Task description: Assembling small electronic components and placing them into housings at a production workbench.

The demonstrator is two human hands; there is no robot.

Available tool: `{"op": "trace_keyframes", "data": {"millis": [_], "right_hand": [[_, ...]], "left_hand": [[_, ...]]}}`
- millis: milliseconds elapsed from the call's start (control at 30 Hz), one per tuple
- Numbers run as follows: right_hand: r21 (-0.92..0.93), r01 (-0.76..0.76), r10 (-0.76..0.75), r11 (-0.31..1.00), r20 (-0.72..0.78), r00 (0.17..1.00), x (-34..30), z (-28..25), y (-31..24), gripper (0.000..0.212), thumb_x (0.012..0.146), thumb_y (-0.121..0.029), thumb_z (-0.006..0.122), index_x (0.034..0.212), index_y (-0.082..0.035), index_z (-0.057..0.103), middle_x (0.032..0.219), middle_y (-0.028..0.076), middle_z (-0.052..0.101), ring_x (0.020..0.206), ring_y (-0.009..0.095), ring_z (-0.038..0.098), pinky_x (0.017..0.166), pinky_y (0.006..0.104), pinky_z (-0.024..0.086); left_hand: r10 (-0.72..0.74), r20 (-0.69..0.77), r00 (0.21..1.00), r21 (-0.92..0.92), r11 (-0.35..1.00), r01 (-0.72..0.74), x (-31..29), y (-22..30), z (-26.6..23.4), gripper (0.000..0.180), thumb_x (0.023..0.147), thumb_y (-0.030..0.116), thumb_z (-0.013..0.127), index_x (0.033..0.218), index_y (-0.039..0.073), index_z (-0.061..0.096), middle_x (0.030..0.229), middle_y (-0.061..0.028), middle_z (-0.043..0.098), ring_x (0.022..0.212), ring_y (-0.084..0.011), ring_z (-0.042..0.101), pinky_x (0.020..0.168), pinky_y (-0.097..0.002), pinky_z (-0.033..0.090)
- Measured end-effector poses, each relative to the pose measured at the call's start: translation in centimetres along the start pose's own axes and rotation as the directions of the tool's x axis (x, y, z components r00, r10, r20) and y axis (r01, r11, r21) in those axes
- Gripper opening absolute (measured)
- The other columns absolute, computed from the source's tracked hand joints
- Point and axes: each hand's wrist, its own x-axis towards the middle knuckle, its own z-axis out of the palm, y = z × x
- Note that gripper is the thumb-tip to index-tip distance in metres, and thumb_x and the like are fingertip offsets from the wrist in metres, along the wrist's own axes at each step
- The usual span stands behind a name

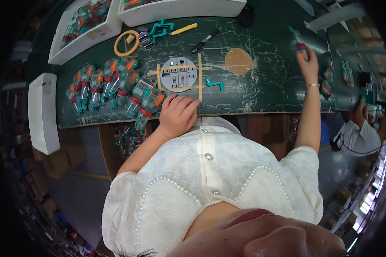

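My right hand (309,68) is stretched out over the right part of the table, closed round a clear plastic piece with red and orange rings (302,48) and a teal tip. The piece is slightly blurred. My left hand (179,113) rests at the table's front edge, fingers laid forward, with nothing seen in it. Just beyond those fingers is a round grey plate (179,79) carrying small metal and plastic parts, with tape strips across and beside it. A teal crank-shaped part (215,84) lies right of the plate. Left of it spreads a pile of similar clear pieces (111,81).
White foam boxes (114,26) stand at the back left, one holding more pieces. A tape roll (126,43), a yellow-handled tool (184,29) and a black pen (206,40) lie behind the plate. Several pieces (348,73) lie far right, near another person's arm (359,113).
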Motion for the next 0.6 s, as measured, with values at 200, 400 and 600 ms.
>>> {"op": "trace_keyframes", "data": {"millis": [200, 400, 600], "right_hand": [[0.347, 0.713, -0.789, 0.609, 0.356, 0.501, -12.0, 0.5, -23.0, 0.066, 0.070, -0.012, 0.074, 0.132, -0.004, 0.056, 0.121, 0.014, 0.059, 0.102, 0.028, 0.059, 0.092, 0.0347, 0.047], [0.816, 0.211, -0.545, 0.538, 0.145, 0.826, -16.4, 3.8, -28.3, 0.047, 0.081, -0.009, 0.069, 0.126, 0.000, 0.058, 0.123, 0.014, 0.058, 0.099, 0.022, 0.059, 0.089, 0.0308, 0.048], [0.774, -0.509, -0.354, 0.377, 0.628, 0.693, -19.3, 6.1, -27.1, 0.028, 0.091, -0.006, 0.061, 0.118, 0.001, 0.062, 0.106, 0.012, 0.065, 0.089, 0.015, 0.062, 0.078, 0.0252, 0.049]], "left_hand": [[0.072, -0.186, 0.980, -0.054, 0.995, -0.083, 8.6, 1.9, -3.4, 0.051, 0.075, 0.010, 0.072, 0.123, 0.007, 0.058, 0.106, -0.0074, 0.066, 0.094, -0.0269, 0.061, 0.092, -0.0402, 0.048], [-0.321, 0.240, 0.916, -0.722, 0.572, 0.389, 11.3, -0.8, -5.1, 0.038, 0.085, 0.014, 0.070, 0.119, 0.003, 0.058, 0.090, -0.0082, 0.066, 0.076, -0.0209, 0.062, 0.071, -0.0297, 0.051], [-0.557, 0.402, 0.727, -0.913, -0.182, 0.366, 9.9, -1.4, -4.2, 0.032, 0.091, 0.018, 0.069, 0.117, 0.003, 0.056, 0.082, -0.0064, 0.064, 0.070, -0.0135, 0.060, 0.062, -0.0235, 0.049]]}}
